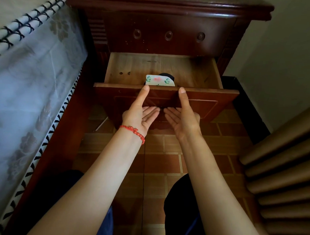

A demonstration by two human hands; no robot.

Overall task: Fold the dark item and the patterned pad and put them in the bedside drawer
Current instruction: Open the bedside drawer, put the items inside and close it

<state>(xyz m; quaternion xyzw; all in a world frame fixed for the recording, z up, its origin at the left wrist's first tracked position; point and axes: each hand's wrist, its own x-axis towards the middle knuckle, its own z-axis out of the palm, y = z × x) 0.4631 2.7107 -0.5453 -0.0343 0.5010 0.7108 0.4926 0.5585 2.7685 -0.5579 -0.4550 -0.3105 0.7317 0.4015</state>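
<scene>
Drawer (196,98) pulled out. Patterned pad (159,81) inside at front wall, dark item (166,75) just behind. Left hand (142,113), right hand (182,117): fingers straight, palms facing, thumbs at drawer front's top edge, holding nothing.

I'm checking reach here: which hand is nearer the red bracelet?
Left. The bracelet is on the left wrist, right below the left hand. The right hand is apart from it, on the other side, thumb on the drawer front.
</scene>
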